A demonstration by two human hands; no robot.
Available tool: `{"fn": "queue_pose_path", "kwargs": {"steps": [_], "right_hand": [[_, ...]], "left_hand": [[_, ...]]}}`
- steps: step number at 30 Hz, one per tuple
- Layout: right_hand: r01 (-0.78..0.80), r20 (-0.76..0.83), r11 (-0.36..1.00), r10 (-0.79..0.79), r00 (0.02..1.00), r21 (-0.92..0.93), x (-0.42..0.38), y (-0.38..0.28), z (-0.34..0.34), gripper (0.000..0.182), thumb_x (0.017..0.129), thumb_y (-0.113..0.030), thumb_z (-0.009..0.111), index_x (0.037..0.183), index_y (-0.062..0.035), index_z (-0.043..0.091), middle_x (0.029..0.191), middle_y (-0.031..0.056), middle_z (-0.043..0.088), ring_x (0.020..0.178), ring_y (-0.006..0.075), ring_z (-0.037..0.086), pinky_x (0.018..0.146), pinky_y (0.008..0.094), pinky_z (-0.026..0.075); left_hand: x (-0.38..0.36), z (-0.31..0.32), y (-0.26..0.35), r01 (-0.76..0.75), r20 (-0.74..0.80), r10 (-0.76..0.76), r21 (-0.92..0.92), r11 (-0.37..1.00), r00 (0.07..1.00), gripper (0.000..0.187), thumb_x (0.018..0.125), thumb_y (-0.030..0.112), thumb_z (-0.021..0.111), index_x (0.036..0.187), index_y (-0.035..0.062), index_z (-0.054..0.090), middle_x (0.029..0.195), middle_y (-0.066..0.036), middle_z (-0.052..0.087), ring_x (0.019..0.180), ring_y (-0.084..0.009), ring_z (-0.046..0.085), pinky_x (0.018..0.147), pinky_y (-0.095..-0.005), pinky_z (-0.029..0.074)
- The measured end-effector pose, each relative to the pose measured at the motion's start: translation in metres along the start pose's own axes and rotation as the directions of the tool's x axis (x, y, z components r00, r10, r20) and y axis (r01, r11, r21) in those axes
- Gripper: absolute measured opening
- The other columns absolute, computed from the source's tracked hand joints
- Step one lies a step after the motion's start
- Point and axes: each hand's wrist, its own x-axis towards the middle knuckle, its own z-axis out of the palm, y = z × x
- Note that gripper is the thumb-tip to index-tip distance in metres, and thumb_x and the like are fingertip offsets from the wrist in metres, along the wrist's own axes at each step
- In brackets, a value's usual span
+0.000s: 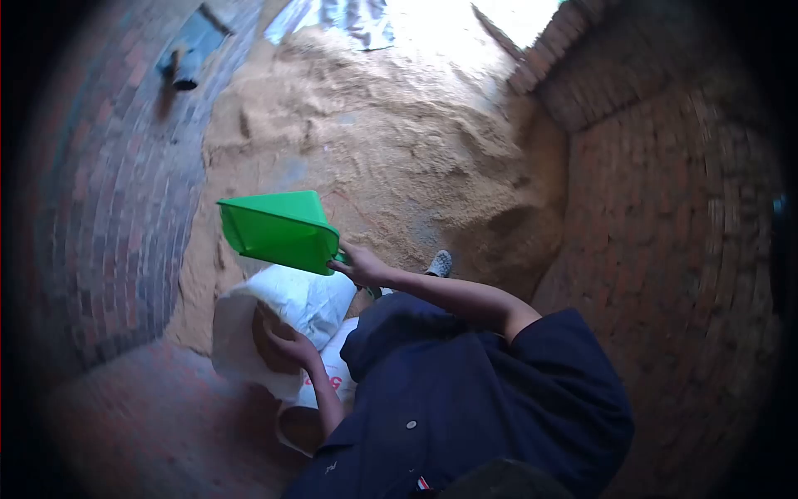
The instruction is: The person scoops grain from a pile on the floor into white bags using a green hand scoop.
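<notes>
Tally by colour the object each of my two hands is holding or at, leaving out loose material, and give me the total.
Green: 1, the scoop held by your right hand
White: 1, the sack with your left hand at its open mouth
Total: 2

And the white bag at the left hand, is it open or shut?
Open: the bag has a gaping mouth at the left hand, with brown stuff showing inside. I can't tell how full it is.
</notes>
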Motion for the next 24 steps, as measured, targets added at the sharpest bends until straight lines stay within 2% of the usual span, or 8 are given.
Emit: {"fn": "queue_pose_path", "kwargs": {"steps": [4,7,9,13,15,17,18,24], "right_hand": [[-0.102,-0.331,0.956,0.194,0.924,0.277,-0.029,0.114,-0.066,0.044,0.092,-0.031,0.059,0.128,-0.0091,0.045,0.069,0.0085,0.056,0.046,0.0146,0.056,0.042,0.0314,0.048],[-0.152,-0.494,0.776,0.526,0.693,0.613,-0.083,0.164,-0.099,0.036,0.093,-0.026,0.058,0.121,-0.0056,0.048,0.069,0.0066,0.054,0.046,0.0138,0.054,0.041,0.0307,0.048],[-0.043,-0.537,0.696,0.590,0.603,0.717,-0.099,0.258,-0.100,0.030,0.093,-0.023,0.058,0.112,-0.0023,0.049,0.069,0.0073,0.054,0.046,0.0141,0.053,0.039,0.0308,0.046],[0.322,-0.365,0.279,0.898,0.246,0.905,-0.155,0.359,-0.094,0.020,0.095,-0.020,0.054,0.100,-0.0019,0.045,0.068,0.0098,0.053,0.044,0.0172,0.052,0.039,0.0315,0.048],[0.490,-0.212,0.041,0.930,0.299,0.871,-0.176,0.424,-0.076,0.021,0.095,-0.021,0.054,0.101,-0.0017,0.048,0.069,0.0109,0.054,0.046,0.0177,0.053,0.042,0.0319,0.049],[0.588,-0.121,-0.131,0.921,0.370,0.798,-0.184,0.467,-0.051,0.024,0.094,-0.024,0.057,0.104,-0.0032,0.050,0.067,0.0111,0.055,0.050,0.0191,0.053,0.043,0.0316,0.048],[0.596,-0.096,-0.163,0.921,0.379,0.786,-0.181,0.485,-0.040,0.024,0.094,-0.024,0.057,0.104,-0.0032,0.050,0.067,0.0111,0.055,0.050,0.0191,0.053,0.043,0.0316,0.048],[0.603,0.147,-0.504,0.828,0.541,0.618,-0.107,0.544,-0.005,0.023,0.092,-0.025,0.060,0.102,-0.0060,0.051,0.074,0.0127,0.057,0.052,0.0175,0.053,0.044,0.0273,0.048]], "left_hand": [[0.022,0.040,0.062,-0.239,0.067,0.235,0.050,0.970,0.970,0.056,0.091,0.019,0.057,0.139,-0.0002,0.034,0.135,-0.025,0.042,0.128,-0.0409,0.037,0.106,-0.0491,0.029],[0.030,0.090,0.100,-0.371,0.186,0.357,0.042,0.928,0.915,0.062,0.091,0.024,0.057,0.141,-0.0003,0.029,0.138,-0.027,0.038,0.129,-0.0414,0.035,0.107,-0.0485,0.027],[0.030,0.120,0.127,-0.469,0.317,0.448,-0.010,0.883,0.836,0.067,0.090,0.025,0.059,0.142,-0.0004,0.026,0.141,-0.027,0.035,0.131,-0.0411,0.033,0.109,-0.0482,0.025],[0.010,0.180,0.202,-0.558,0.573,0.524,-0.136,0.819,0.630,0.068,0.090,0.028,0.058,0.143,0.0004,0.026,0.141,-0.026,0.034,0.133,-0.0411,0.029,0.111,-0.0480,0.022],[-0.009,0.224,0.226,-0.574,0.671,0.520,-0.169,0.801,0.528,0.067,0.090,0.028,0.058,0.143,0.0008,0.026,0.142,-0.026,0.034,0.133,-0.0410,0.029,0.111,-0.0482,0.021],[-0.028,0.280,0.239,-0.560,0.781,0.528,-0.286,0.777,0.334,0.066,0.090,0.030,0.058,0.142,0.0018,0.028,0.141,-0.025,0.035,0.132,-0.0407,0.029,0.111,-0.0472,0.020],[-0.038,0.310,0.244,-0.586,0.788,0.529,-0.278,0.762,0.314,0.066,0.090,0.030,0.058,0.142,0.0018,0.028,0.141,-0.025,0.035,0.132,-0.0407,0.029,0.111,-0.0472,0.020],[-0.129,0.503,0.291,-0.577,0.892,0.440,-0.416,0.703,-0.108,0.063,0.090,0.040,0.059,0.137,0.0040,0.039,0.135,-0.024,0.043,0.126,-0.0373,0.041,0.105,-0.0417,0.033]]}}
